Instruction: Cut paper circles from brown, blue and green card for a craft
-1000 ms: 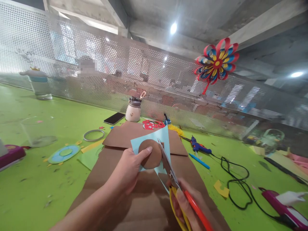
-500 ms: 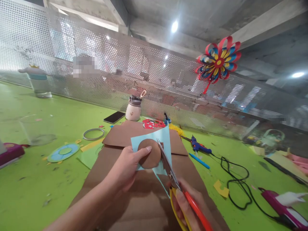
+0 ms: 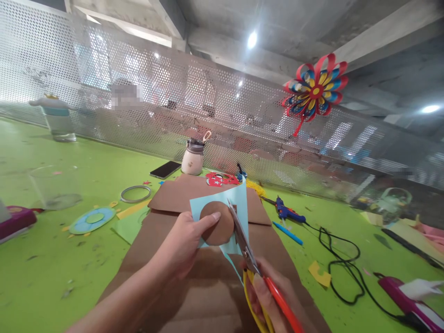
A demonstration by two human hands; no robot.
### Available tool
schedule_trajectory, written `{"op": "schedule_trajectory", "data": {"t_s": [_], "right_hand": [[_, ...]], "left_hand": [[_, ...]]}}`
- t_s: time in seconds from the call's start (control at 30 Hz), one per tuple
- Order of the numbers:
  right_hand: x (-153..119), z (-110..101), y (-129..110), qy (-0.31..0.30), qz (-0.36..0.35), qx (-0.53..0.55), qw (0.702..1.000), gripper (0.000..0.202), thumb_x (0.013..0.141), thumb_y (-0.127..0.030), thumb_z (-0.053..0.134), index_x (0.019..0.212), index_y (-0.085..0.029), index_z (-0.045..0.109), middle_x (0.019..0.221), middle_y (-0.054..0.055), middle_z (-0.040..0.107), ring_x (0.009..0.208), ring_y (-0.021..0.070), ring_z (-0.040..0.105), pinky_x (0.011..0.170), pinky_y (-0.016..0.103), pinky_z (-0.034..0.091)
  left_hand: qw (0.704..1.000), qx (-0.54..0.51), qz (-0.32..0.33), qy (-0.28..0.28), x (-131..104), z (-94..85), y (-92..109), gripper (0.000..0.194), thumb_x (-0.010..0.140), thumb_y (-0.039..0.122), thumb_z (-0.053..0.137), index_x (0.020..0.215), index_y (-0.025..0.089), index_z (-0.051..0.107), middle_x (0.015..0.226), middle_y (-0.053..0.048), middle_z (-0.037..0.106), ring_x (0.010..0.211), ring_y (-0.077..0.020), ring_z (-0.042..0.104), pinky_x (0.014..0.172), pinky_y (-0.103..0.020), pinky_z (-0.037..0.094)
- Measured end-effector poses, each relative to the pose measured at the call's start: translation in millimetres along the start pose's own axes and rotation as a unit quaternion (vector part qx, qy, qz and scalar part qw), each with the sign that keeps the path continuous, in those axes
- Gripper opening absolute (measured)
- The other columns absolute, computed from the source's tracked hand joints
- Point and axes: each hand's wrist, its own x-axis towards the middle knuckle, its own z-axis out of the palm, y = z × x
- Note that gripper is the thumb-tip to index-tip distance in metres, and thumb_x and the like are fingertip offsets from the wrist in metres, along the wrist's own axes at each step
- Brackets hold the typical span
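Observation:
My left hand (image 3: 187,238) pinches a round brown cardboard disc (image 3: 224,231) flat against a sheet of light blue paper (image 3: 239,194), thumb on top of the disc. In my right hand (image 3: 268,289) are scissors (image 3: 245,247) with one yellow and one red-orange handle. Their blades point away from me, in the paper along the disc's right edge. A narrow cut strip of the blue paper hangs below the sheet. Under both hands lies a large piece of brown cardboard (image 3: 204,296). The fingers behind the paper are hidden.
On the green table (image 3: 100,171) lie a phone (image 3: 165,169), a white bottle (image 3: 192,159), a metal ring (image 3: 135,194) and a blue paper ring (image 3: 92,220). To the right are a blue glue gun (image 3: 289,212) with a black cord, a blue pen (image 3: 287,232) and yellow scraps (image 3: 319,274).
The paper and disc have shifted slightly to the right in view. The scissors stay at the disc's right edge, and both hands keep their holds.

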Motion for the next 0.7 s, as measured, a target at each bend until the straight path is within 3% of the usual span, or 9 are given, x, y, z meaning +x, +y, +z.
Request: {"op": "schedule_trajectory", "data": {"t_s": [0.37,0.5,0.6,0.7], "right_hand": [[2.4,0.1,4.6,-0.024,-0.043,0.050,0.998,0.059,0.079,-0.073,0.043,0.100,-0.019,0.056,0.058,-0.003,0.047,0.042,0.0082,0.039,0.042,0.021,0.033],[0.4,-4.6,-2.6,-0.061,-0.010,0.053,0.997,0.058,0.082,-0.070,0.044,0.104,-0.019,0.057,0.062,-0.002,0.051,0.045,0.0081,0.045,0.042,0.020,0.037],[-5.1,-11.2,-11.0,-0.073,0.007,0.045,0.996,0.043,0.091,-0.053,0.047,0.110,-0.016,0.057,0.076,0.001,0.060,0.056,0.0108,0.056,0.049,0.023,0.048],[-10.4,-15.6,-17.6,-0.075,0.008,0.036,0.997,0.028,0.093,-0.033,0.054,0.113,-0.015,0.058,0.104,0.006,0.063,0.081,0.0169,0.064,0.068,0.034,0.055]], "left_hand": [[1.000,-0.007,-0.007,0.007,-0.1,3.0,0.6,0.021,0.068,0.029,0.072,0.083,0.015,0.077,0.083,-0.010,0.076,0.074,-0.0256,0.068,0.072,-0.032,0.050],[1.000,-0.006,-0.005,0.006,-0.5,2.2,-1.0,0.022,0.071,0.028,0.070,0.087,0.015,0.077,0.087,-0.011,0.076,0.077,-0.0259,0.069,0.075,-0.033,0.050],[1.000,-0.010,-0.008,0.006,-0.9,1.3,-0.6,0.022,0.072,0.027,0.069,0.088,0.015,0.077,0.088,-0.011,0.076,0.077,-0.0255,0.069,0.075,-0.032,0.051],[1.000,-0.011,-0.013,0.004,-1.1,0.7,0.1,0.021,0.073,0.027,0.069,0.087,0.015,0.077,0.088,-0.011,0.076,0.077,-0.0255,0.069,0.074,-0.031,0.050]]}}
